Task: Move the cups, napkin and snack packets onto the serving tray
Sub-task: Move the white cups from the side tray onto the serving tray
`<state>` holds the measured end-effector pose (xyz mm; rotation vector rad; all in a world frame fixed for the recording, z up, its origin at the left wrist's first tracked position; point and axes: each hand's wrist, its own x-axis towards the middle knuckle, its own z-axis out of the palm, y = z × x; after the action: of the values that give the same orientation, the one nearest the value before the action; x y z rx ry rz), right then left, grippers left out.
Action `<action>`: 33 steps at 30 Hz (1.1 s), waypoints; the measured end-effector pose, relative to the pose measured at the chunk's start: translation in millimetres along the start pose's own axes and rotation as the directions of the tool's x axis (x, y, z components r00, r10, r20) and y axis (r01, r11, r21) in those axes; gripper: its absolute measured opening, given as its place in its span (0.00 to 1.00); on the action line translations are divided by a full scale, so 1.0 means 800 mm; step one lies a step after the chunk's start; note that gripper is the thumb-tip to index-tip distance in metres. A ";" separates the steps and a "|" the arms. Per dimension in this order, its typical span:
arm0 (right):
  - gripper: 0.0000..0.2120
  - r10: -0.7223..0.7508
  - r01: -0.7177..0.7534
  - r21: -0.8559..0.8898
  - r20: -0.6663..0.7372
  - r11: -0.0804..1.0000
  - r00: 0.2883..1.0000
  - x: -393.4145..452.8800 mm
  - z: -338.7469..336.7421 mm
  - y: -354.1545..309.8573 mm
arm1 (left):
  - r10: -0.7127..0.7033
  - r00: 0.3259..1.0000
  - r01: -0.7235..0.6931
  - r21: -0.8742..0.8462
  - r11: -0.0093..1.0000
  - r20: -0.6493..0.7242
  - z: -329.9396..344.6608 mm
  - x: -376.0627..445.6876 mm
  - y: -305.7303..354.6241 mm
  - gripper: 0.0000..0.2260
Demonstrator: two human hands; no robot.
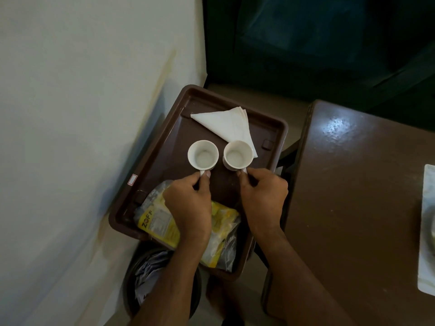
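Both hands (pixel 226 196) pinch cups (pixel 220 155) (handles) over tray (pixel 164 137).

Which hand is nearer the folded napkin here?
Right. The right hand pinches the handle of the cup that overlaps the napkin; the left hand holds the other cup, farther from it.

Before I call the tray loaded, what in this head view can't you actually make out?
- Cup handles: covered by left hand and right hand.
- Snack packets: the count, forearms cross them.
- Tray's support: hidden beneath it.
- Pale item on table: cut off at right edge.
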<state>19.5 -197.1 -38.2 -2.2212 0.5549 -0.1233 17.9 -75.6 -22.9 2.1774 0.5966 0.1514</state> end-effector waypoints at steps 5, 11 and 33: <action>0.04 -0.044 0.046 0.036 -0.056 0.998 0.997 -0.004 -0.037 0.005 | 0.045 0.998 -0.046 -0.015 0.999 -0.032 0.001 -0.025 0.024 0.06; 0.07 -0.040 0.047 0.068 -0.107 0.997 0.993 -0.005 -0.096 0.033 | 0.097 0.994 -0.097 -0.005 0.995 -0.041 0.018 -0.074 0.062 0.06; 0.06 0.063 -0.054 0.035 -0.338 0.998 0.939 0.015 -0.440 0.267 | 0.287 0.936 -0.300 0.033 0.954 0.206 0.226 -0.362 0.249 0.08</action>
<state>-138.5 -570.9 31.5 -2.1680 0.8012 -0.4870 -108.6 -443.9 44.4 2.2998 0.1620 0.0716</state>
